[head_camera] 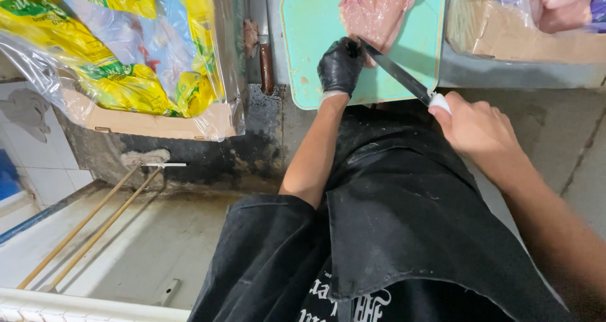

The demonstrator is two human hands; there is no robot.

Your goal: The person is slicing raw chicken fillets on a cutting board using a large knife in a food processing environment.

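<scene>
In the head view we look straight down our own black apron (404, 233) to a pale green cutting board (315, 50) lying on the grey surface (543, 76), with a slab of raw pink meat (374, 9) on the far half of the board. Our left hand (341, 66), in a black glove, is curled with its fingertips pressed onto the near edge of the meat, touching it just beside the blade. Our bare right hand (476, 129) is closed around the white handle of a long dark knife (398, 72), whose tip reaches the meat right next to the gloved fingers. To do this cut well, we judge that the gloved fingertips should stay tucked back and bear down firmly so the slippery piece does not slide, while the blade is drawn in long, even strokes rather than pushed hard. With the edge so close to the knuckles, the risk we see is a slip toward the left hand, so a steady wrist and a slow pull seem wise. A second knife with a brown handle (266, 66) lies just left of the board, well clear of our work. Cardboard boxes flank us: one on the left filled with yellow and green plastic bags (126, 57), one on the right holding more pale meat (562, 6). Two wooden poles (95, 227) lean down by the floor.
</scene>
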